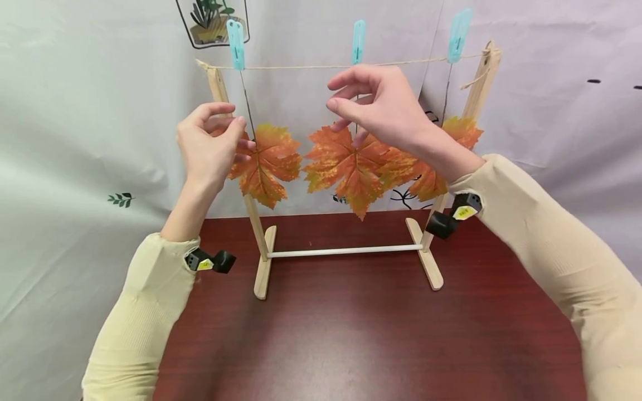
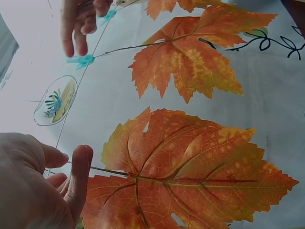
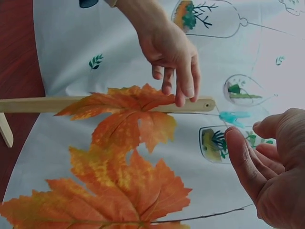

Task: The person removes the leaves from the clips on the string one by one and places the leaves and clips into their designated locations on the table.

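Observation:
Three orange maple leaves hang by dark stems from blue clothespins on a twine line (image 1: pixel 296 67). Beside the stem of the left leaf (image 1: pixel 273 161) is my left hand (image 1: pixel 205 142), its fingers loosely bent and thumb apart from the index finger. My right hand (image 1: pixel 383 103) hovers in front of the stem of the middle leaf (image 1: pixel 348 167), below the middle clothespin (image 1: pixel 358 42); its fingers are relaxed, with nothing between thumb and index in the right wrist view. My right forearm partly hides the right leaf (image 1: pixel 458 131). The left clothespin (image 1: pixel 236 47) and right clothespin (image 1: pixel 458 36) stand upright on the line.
The twine is strung between two wooden posts, a left post (image 1: pixel 218 86) and a right post (image 1: pixel 481 89), on flat wooden feet. A white rod (image 1: pixel 346 250) joins them low down. The stand is on a dark red table (image 1: pixel 341 334), before a pale printed cloth (image 1: pixel 90 100).

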Available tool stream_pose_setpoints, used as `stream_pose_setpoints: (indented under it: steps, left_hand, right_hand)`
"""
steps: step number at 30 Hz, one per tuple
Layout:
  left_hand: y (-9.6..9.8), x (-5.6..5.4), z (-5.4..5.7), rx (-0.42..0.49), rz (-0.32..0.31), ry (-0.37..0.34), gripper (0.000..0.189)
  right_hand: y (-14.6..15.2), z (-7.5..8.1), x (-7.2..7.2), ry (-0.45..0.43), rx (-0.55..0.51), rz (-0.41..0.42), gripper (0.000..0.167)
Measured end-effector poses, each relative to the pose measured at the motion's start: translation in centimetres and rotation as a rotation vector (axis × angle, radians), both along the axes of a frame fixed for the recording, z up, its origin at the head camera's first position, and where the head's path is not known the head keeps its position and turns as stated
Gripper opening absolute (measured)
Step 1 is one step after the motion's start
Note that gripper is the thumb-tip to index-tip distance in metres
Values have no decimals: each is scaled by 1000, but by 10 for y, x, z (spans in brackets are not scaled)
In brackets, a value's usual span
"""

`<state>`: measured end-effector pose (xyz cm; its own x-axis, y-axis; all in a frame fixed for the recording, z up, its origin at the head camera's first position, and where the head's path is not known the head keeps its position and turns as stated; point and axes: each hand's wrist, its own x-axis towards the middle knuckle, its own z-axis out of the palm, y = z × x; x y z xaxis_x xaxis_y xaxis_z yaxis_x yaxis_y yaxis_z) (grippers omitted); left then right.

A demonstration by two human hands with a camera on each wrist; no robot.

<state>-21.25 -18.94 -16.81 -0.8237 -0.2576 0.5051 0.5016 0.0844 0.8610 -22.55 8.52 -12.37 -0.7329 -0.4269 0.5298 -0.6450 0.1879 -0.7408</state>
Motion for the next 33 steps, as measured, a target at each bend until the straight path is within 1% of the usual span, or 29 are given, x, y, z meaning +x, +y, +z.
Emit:
stream_pose_setpoints:
  steps: [6,14,18,23,29,33]
  left_hand:
    - [2,-3,2,-23,26,-1,19]
    - [5,-7,4,-77,64,-8,20]
    - [6,-8,5,-111,90,-17,19]
    - [7,-9,5,-118,103,-11,18]
    - [8,-11,3,-131,121,-14,18]
    - [10,-12,3,-150,128,-14,21]
  right_hand:
    - [-9,9,-5,-62,-47,-4,28]
    - [-23,17,-10,-119,-94,1,26]
    - [-30,20,-13,-128,-124,14,25]
    - [-40,24,-15,-144,-171,28,24]
    - [-52,28,-18,-179,-167,24,26]
    - [-58,32,-20,-194,-167,26,28]
